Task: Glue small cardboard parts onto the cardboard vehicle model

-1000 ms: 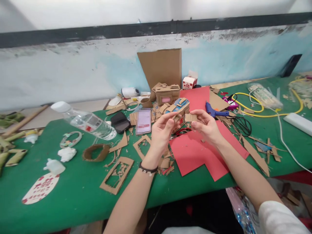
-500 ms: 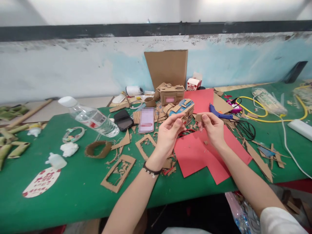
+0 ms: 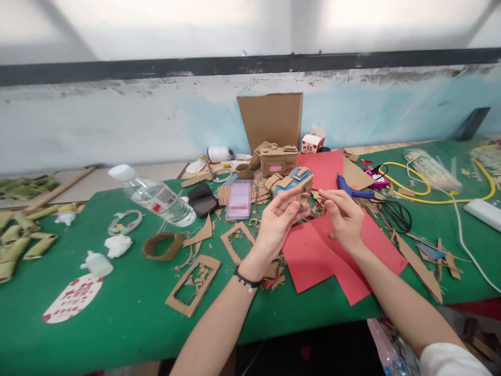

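Above the red paper sheets point(image 3: 309, 256), my left hand point(image 3: 276, 224) is closed lightly, thumb and fingers on a small cardboard piece point(image 3: 303, 199). A little to its right, my right hand point(image 3: 345, 219) is pinched, thumb against fingertips. Whatever it may hold is too small to make out. Just beyond my left hand lies a blue and brown cardboard model point(image 3: 293, 179). Behind that stands a cardboard camera model point(image 3: 278, 161) with a pink window. A blue glue gun point(image 3: 352, 189) rests beyond my right hand.
A water bottle point(image 3: 158, 199) appears tilted at left, near a black case point(image 3: 202, 199) and a phone point(image 3: 238, 200). Cardboard frames point(image 3: 178, 303) and scraps lie in front. At right are a yellow cable point(image 3: 438, 200) and a white power strip point(image 3: 483, 209).
The view has tilted up slightly. The small cardboard piece that showed at my right fingertips is no longer visible there; one now shows at my left fingers. My left hand has opened out a little.
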Demonstrator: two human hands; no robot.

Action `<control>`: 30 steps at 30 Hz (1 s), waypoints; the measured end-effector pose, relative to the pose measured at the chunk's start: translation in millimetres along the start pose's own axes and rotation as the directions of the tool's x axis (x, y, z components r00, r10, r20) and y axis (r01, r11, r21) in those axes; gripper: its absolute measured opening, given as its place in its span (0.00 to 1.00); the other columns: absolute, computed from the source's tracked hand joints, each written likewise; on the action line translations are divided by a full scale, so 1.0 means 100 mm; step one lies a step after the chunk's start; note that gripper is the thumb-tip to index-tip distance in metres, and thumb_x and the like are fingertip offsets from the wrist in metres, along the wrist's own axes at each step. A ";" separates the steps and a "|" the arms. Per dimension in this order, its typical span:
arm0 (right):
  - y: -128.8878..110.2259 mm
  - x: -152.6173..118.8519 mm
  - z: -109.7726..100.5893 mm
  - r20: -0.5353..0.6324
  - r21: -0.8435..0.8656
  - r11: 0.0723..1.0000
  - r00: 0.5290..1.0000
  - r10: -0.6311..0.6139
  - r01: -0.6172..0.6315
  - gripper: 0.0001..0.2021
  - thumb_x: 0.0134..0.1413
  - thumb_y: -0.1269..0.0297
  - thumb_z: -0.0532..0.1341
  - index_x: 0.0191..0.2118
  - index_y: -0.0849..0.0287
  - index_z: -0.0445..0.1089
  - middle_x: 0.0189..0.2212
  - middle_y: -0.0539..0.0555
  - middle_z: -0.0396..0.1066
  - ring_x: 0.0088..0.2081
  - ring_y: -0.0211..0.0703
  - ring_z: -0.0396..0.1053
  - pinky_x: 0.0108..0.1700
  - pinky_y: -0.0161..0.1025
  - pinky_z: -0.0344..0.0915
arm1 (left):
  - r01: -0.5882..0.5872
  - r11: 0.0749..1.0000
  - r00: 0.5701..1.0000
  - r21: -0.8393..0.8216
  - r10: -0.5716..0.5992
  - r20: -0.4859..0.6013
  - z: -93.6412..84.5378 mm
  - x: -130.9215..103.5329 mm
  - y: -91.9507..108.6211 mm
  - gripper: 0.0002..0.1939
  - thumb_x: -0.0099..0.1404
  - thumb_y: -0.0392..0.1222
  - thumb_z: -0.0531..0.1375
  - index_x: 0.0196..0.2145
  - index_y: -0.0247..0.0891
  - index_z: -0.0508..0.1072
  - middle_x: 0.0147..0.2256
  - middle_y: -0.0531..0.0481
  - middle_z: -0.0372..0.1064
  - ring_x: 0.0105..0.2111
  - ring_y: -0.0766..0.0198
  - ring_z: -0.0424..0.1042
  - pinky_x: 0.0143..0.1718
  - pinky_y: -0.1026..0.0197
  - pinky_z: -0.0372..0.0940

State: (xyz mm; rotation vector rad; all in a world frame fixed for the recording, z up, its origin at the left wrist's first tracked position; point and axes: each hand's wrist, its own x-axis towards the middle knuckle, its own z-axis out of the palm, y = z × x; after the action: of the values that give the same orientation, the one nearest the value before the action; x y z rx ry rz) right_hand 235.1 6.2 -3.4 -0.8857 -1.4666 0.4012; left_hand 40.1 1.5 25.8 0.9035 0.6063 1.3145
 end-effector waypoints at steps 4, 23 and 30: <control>-0.01 -0.01 0.00 -0.032 -0.021 0.999 0.999 -0.027 0.027 0.14 0.75 0.54 0.65 0.59 0.41 0.84 0.51 0.56 0.83 0.47 0.51 0.83 0.54 0.54 0.81 | 0.002 0.997 1.000 0.071 -0.002 0.007 0.01 -0.01 -0.04 0.22 0.64 0.54 0.79 0.51 0.41 0.86 0.53 0.42 0.85 0.44 0.57 0.86 0.50 0.54 0.83; 0.01 -0.04 0.01 0.006 -0.188 0.980 0.998 -0.068 0.068 0.12 0.75 0.51 0.65 0.54 0.44 0.84 0.42 0.54 0.85 0.38 0.49 0.79 0.41 0.48 0.75 | 0.081 0.982 0.997 0.172 -0.080 -0.011 -0.01 0.01 -0.07 0.25 0.62 0.61 0.78 0.45 0.38 0.86 0.36 0.46 0.85 0.35 0.61 0.86 0.42 0.62 0.81; 0.05 -0.03 0.02 0.012 -0.169 0.982 0.996 -0.087 0.088 0.14 0.75 0.54 0.64 0.59 0.41 0.82 0.48 0.53 0.86 0.43 0.50 0.81 0.46 0.50 0.80 | 0.065 0.986 0.998 0.154 -0.066 0.000 -0.02 0.01 -0.09 0.24 0.62 0.57 0.79 0.47 0.38 0.86 0.41 0.43 0.86 0.39 0.57 0.87 0.47 0.55 0.83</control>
State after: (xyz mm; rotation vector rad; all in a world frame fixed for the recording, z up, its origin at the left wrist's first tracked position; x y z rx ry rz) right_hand 234.3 7.7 -9.3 -0.9512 -1.5544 0.2158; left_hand 43.9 3.2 17.6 1.0044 0.7353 1.2182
